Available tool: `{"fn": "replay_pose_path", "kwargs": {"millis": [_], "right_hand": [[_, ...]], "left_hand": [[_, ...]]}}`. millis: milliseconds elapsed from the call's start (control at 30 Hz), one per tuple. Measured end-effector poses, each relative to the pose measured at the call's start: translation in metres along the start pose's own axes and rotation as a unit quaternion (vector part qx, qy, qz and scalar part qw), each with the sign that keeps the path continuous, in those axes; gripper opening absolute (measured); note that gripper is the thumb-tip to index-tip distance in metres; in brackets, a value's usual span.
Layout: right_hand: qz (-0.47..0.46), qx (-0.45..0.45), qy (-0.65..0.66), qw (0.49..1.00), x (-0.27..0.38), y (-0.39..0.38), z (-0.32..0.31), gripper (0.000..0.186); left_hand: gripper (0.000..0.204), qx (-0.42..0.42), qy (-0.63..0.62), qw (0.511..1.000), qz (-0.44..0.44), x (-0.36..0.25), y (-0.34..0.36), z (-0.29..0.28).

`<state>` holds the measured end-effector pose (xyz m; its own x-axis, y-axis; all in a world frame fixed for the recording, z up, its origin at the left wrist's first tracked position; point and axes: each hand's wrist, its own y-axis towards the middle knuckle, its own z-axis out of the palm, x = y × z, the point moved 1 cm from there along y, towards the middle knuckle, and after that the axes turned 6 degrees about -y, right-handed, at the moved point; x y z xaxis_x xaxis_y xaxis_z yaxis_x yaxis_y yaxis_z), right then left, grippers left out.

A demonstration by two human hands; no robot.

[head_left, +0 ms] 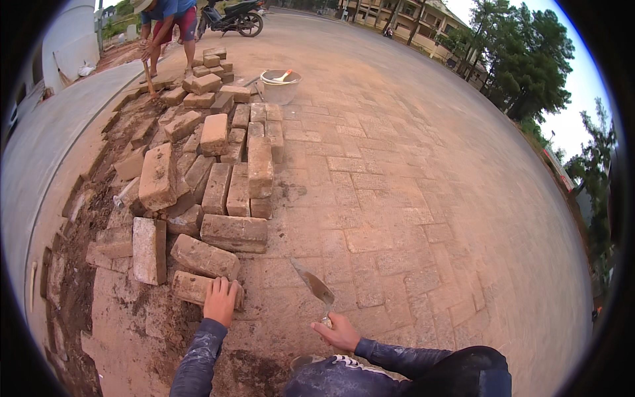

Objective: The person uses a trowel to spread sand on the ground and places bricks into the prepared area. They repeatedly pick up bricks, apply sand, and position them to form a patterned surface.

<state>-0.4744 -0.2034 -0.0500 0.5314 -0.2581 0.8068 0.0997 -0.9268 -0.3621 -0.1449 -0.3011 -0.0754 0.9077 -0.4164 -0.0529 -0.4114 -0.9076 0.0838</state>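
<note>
Near a brick pile (216, 188) blocking the ground ahead and a bucket (280, 92) beyond, the left hand (220, 303) is covering a loose brick (190, 287), grip indeterminate, while the right hand (342, 333) is clasping a trowel (313, 284).

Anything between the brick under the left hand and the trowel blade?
In the head view, only paved ground shows between the brick under the left hand and the trowel blade; no loose brick there.

Soft, even daylight through a fisheye lens
Pale, bright sky (567, 127) at upper right; trees (529, 63) darker; soft shadows among bricks (233, 233); concrete strip (73, 132) bowed; black corners.
</note>
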Motion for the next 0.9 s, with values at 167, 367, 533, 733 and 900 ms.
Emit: {"fn": "replay_pose_path", "kwargs": {"millis": [167, 367, 533, 733, 900], "right_hand": [[0.06, 0.021, 0.021, 0.998, -0.01, -0.009, -0.005, 0.049], [0.039, 0.059, 0.065, 0.995, -0.007, -0.004, 0.001, 0.047], [0.059, 0.067, 0.108, 0.99, -0.016, -0.007, -0.003, 0.047], [0.006, 0.072, 0.036, 0.997, -0.011, 0.003, 0.004, 0.047], [-0.01, 0.171, 0.075, 0.982, 0.021, 0.013, 0.042, 0.048]], "left_hand": [[0.039, 0.078, 0.043, 0.996, 0.018, 0.006, 0.011, 0.007], [0.045, 0.082, 0.046, 0.991, 0.09, -0.001, -0.008, -0.003], [0.051, -0.005, 0.012, 0.997, 0.073, -0.02, -0.043, -0.043], [0.086, -0.097, -0.255, 0.929, -0.251, -0.018, -0.103, -0.091], [0.091, -0.112, -0.311, 0.851, -0.409, -0.02, -0.193, -0.081]]}}
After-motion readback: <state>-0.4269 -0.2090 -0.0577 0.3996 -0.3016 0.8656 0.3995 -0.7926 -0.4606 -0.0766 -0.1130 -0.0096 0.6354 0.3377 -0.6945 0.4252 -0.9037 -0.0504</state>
